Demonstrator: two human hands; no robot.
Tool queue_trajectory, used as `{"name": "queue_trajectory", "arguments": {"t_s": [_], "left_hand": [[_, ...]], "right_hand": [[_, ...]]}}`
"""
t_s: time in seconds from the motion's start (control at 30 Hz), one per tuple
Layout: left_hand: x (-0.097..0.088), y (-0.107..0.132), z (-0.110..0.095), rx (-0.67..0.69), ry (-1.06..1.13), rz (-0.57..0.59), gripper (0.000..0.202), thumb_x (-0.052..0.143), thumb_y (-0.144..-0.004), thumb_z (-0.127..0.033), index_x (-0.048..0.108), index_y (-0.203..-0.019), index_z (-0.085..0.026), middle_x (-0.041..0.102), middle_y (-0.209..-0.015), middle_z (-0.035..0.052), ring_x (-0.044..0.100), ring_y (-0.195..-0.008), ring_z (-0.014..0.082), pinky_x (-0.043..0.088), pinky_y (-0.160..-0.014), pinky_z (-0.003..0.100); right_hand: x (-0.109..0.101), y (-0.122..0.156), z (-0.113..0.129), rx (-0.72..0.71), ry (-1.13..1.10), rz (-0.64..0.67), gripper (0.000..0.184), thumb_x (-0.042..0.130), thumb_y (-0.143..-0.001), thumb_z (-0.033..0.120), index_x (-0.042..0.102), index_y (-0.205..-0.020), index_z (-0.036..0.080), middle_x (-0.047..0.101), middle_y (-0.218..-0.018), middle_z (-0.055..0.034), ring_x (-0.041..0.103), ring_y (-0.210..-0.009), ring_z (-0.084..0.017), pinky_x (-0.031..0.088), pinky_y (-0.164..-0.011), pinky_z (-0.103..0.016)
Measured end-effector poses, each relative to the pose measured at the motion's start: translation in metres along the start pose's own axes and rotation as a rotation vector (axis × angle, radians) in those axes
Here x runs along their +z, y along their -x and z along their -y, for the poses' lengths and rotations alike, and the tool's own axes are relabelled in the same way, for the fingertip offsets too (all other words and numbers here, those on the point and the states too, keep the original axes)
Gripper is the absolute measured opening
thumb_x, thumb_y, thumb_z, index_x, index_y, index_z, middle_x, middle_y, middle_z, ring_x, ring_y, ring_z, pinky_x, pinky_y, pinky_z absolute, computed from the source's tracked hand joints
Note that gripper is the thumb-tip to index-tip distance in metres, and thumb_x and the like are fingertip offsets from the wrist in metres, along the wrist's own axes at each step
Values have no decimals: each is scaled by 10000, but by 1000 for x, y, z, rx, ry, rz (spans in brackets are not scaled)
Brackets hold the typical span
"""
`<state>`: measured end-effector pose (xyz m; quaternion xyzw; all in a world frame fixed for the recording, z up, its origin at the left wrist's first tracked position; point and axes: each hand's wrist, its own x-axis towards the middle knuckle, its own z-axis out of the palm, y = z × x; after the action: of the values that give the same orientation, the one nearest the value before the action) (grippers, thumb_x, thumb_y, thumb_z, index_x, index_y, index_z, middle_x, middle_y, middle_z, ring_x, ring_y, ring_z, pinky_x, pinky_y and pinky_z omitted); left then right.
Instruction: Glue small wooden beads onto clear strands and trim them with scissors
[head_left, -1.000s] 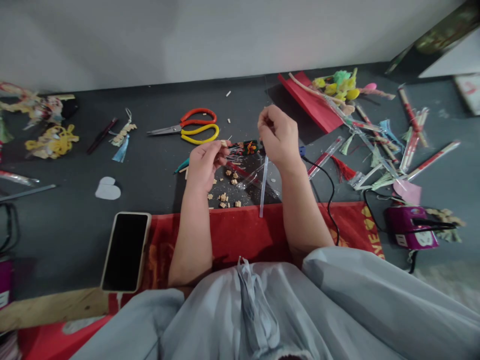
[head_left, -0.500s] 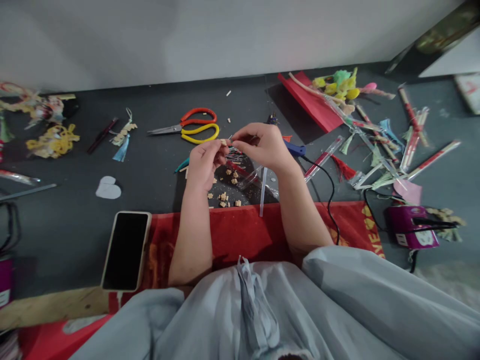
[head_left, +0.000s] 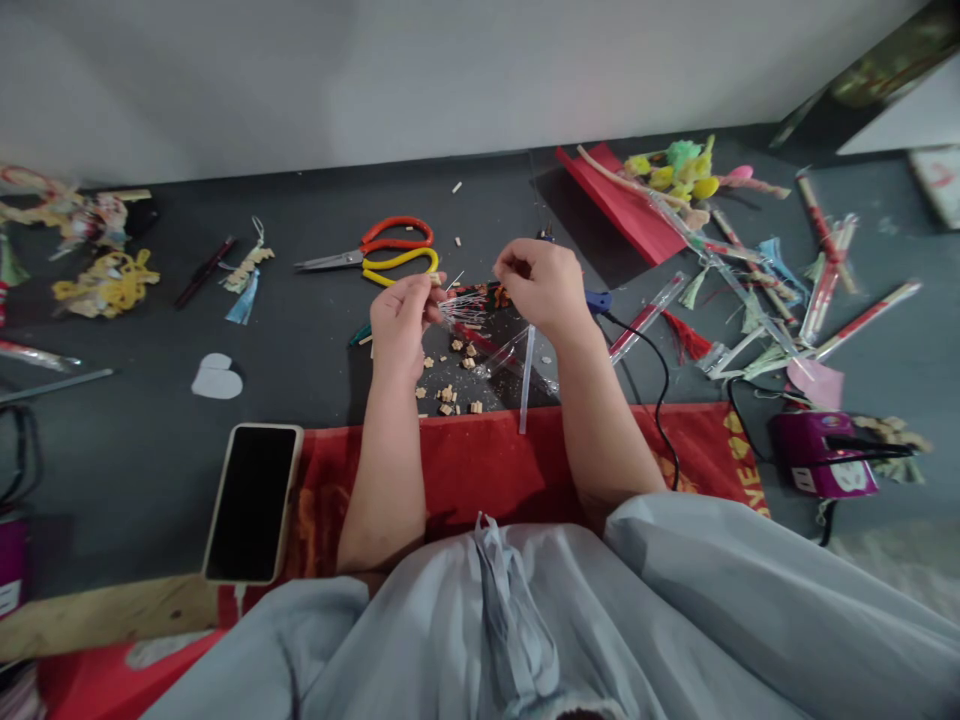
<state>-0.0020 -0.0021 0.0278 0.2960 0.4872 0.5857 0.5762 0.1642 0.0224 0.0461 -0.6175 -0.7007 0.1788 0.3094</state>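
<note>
My left hand [head_left: 400,322] is closed in a pinch on a small pale wooden piece [head_left: 436,280]. A thin metal pin [head_left: 455,281] sticks out from beside its fingertips. My right hand [head_left: 545,288] is held apart to the right with its fingers curled together; whatever they hold, if anything, is hidden or too small to name. Between the hands lies a bundle of thin silvery pins [head_left: 466,306]. Nearer to me, several small pale wooden pieces [head_left: 448,394] are scattered on the dark table [head_left: 315,355].
Orange-and-yellow-handled scissors [head_left: 397,250] lie behind my left hand. A translucent glue stick [head_left: 527,378] and a blue tool [head_left: 598,301] with a black cable are near my right hand. A phone [head_left: 253,503] rests at left on a red cloth [head_left: 487,455]. Tassels and wrapped sticks [head_left: 825,265] spread over the right.
My right hand has drawn away to the right from my left hand, opening a gap between them. My left hand has shifted slightly left, still pinching the small wooden piece.
</note>
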Motion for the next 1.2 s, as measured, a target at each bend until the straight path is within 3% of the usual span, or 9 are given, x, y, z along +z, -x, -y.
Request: {"name": "queue_trajectory", "arguments": {"t_s": [0.17, 0.3, 0.43, 0.57, 0.63, 0.73, 0.87, 1.07, 1.2], "left_hand": [[2, -1, -2, 67, 11, -119, 149, 587, -799, -231, 686, -703, -174, 598, -576, -30, 443, -428, 10, 343, -434, 137], [2, -1, -3, 83, 32, -162, 159, 577, -813, -223, 682, -705, -170, 590, -579, -30, 430, -419, 7, 335, -434, 136], [2, 0, -3, 87, 23, -154, 170, 566, -818, -219, 688, -713, -162, 585, -573, -25, 427, -422, 11, 332, -435, 139], [3, 1, -3, 104, -16, -152, 164, 561, -810, -220, 683, -715, -167, 594, -591, -18, 429, -432, 24, 349, -446, 157], [3, 2, -3, 112, -25, -153, 163, 564, -806, -232, 684, -722, -161, 594, -596, -15, 431, -435, 27, 347, -443, 159], [3, 2, -3, 104, -24, -149, 155, 570, -800, -230, 682, -721, -158, 592, -590, -22, 432, -433, 17, 338, -440, 145], [4, 1, -3, 85, -20, -141, 152, 567, -801, -207, 680, -710, -162, 599, -581, -25, 436, -433, 11, 340, -446, 135], [3, 1, 0, 57, -68, -81, 127, 608, -782, -217, 678, -688, -166, 606, -579, -27, 456, -451, 17, 359, -461, 139], [0, -1, 5, 46, -114, -23, 120, 665, -761, -284, 683, -712, -175, 611, -579, -27, 464, -459, 26, 372, -469, 146]], "right_hand": [[-2, 1, 1, 26, 114, 10, 208, 535, -812, 254, 593, -625, 184, 534, -581, -7, 430, -562, -116, 282, -583, -271], [-1, 2, 2, 7, 144, 67, 219, 568, -812, 306, 644, -652, 177, 603, -620, -26, 499, -600, -139, 317, -601, -282], [2, 2, -1, -43, 88, 164, 122, 589, -744, 191, 710, -737, 177, 684, -717, -34, 578, -673, -161, 367, -632, -284], [3, 3, -1, -89, 47, 227, 320, 526, -694, 61, 737, -902, 183, 716, -833, -35, 611, -748, -162, 412, -689, -278], [2, 3, 0, -93, 67, 208, 287, 520, -761, 122, 740, -934, 189, 712, -865, -46, 606, -761, -167, 412, -699, -289], [1, 2, 1, -84, 121, 175, 236, 534, -839, 280, 746, -813, 180, 680, -799, -60, 577, -728, -174, 379, -660, -301], [0, 2, 2, -92, 68, 167, 110, 633, -754, 209, 713, -818, 168, 641, -759, -36, 541, -689, -145, 360, -635, -276], [1, 5, 13, -226, -51, 129, 174, 566, -840, 278, 657, -739, 170, 597, -722, -28, 511, -676, -126, 373, -644, -273], [0, 8, 20, -316, -168, 142, 140, 594, -812, 243, 652, -928, 192, 597, -807, -16, 513, -691, -113, 416, -669, -265]]}}
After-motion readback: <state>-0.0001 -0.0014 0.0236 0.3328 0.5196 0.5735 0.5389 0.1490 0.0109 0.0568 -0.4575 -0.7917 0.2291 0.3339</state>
